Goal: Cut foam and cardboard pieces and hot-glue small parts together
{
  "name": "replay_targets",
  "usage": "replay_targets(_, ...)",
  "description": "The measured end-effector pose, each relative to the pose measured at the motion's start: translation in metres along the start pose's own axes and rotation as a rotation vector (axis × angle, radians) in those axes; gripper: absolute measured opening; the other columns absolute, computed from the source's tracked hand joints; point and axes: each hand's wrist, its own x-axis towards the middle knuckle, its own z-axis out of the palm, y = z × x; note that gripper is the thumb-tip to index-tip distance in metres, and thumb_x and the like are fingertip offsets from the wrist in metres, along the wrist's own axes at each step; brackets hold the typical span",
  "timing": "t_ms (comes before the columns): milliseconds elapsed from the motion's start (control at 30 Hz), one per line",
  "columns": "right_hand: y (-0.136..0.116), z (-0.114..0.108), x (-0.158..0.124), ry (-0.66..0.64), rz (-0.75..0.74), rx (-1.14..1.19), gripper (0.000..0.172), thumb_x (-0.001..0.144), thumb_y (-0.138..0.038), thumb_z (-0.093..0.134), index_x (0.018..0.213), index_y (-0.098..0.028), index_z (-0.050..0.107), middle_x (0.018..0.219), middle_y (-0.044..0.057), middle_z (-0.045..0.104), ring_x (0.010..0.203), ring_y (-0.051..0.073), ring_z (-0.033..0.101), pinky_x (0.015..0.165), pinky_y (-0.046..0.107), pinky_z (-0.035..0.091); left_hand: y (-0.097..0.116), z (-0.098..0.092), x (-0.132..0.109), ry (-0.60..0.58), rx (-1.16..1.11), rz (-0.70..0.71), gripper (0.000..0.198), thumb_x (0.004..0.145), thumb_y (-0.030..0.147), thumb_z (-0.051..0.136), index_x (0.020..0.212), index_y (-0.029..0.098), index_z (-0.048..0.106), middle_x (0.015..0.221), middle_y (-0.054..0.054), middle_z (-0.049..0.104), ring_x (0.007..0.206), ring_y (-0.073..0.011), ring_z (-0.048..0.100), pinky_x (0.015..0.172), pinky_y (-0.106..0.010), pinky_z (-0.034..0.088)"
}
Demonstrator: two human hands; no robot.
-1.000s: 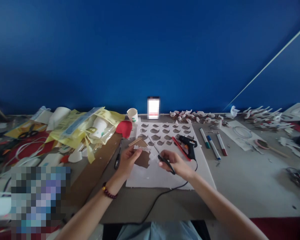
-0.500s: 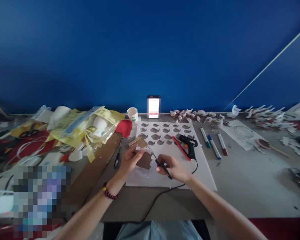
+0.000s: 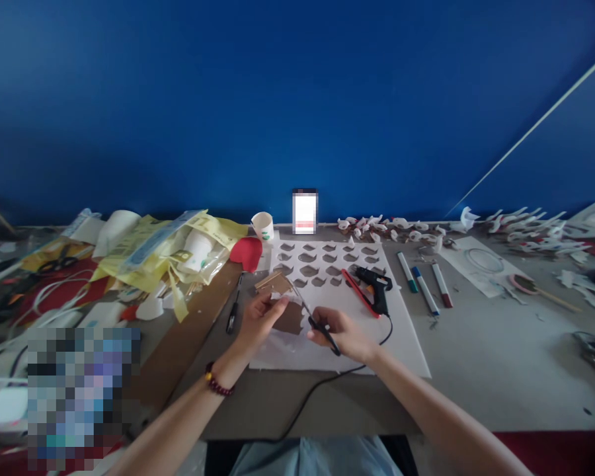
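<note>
Between the thumb and fingers of my left hand [image 3: 258, 324] is a piece of brown card [image 3: 288, 318] with a ragged right edge. My right hand [image 3: 344, 332] grips the dark handles of a pair of scissors [image 3: 323, 328]. Their blades point away to the upper left, beside the card; whether they touch it I cannot tell. Under both hands lies a white sheet [image 3: 396, 350] with rows of dark fish-like or leaf-like shapes. Just beyond my left hand rest some thin tan sticks or strips [image 3: 272, 283].
A black glue gun [image 3: 374, 281] lies right of my hands, its cord [image 3: 322, 382] running toward the front edge. Several markers [image 3: 425, 291] lie further right. At left are a pen-like tool [image 3: 233, 311], yellow packaging [image 3: 149, 244] and a paper cup [image 3: 262, 226].
The brown card has shifted and tilted slightly in my left hand. Both hands stay nearly where they were.
</note>
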Motion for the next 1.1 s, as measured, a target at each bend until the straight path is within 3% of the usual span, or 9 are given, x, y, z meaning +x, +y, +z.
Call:
replay_targets(300,-0.0023,0.0015,-0.0012,0.0,0.007,-0.027,0.04,0.076,-0.051,0.065,0.069,-0.02,0.041,0.061,-0.005,0.041,0.057,0.009,0.035,0.051,0.021,0.026,-0.0023,-0.0009,0.0001,0.012,-0.001,-0.028,0.031,0.068,0.044,0.074,0.078,0.015,0.072,0.069,-0.003,0.07,0.064,-0.0155,0.062,0.058,-0.023,0.048)
replay_targets(733,-0.0037,0.0056,-0.0016,0.017,0.035,0.008,0.037,0.078,-0.048,0.064,0.068,-0.019,0.042,0.057,-0.005,0.045,0.052,0.008,0.038,0.047,0.02,0.028,0.0004,-0.0004,-0.0002,-0.022,0.005,0.004,0.034,0.071,0.045,0.072,0.087,0.015,0.073,0.081,-0.006,0.073,0.073,-0.0171,0.064,0.068,-0.026,0.049)
replay_targets(1100,-0.0039,0.007,-0.0013,0.024,0.054,0.032,0.037,0.078,-0.05,0.062,0.067,-0.019,0.044,0.056,-0.005,0.046,0.051,0.008,0.04,0.046,0.02,0.03,-0.001,0.0001,0.0003,0.0,-0.029,-0.045,0.032,0.068,0.045,0.074,0.081,0.015,0.073,0.075,-0.005,0.072,0.07,-0.0179,0.064,0.066,-0.026,0.049)
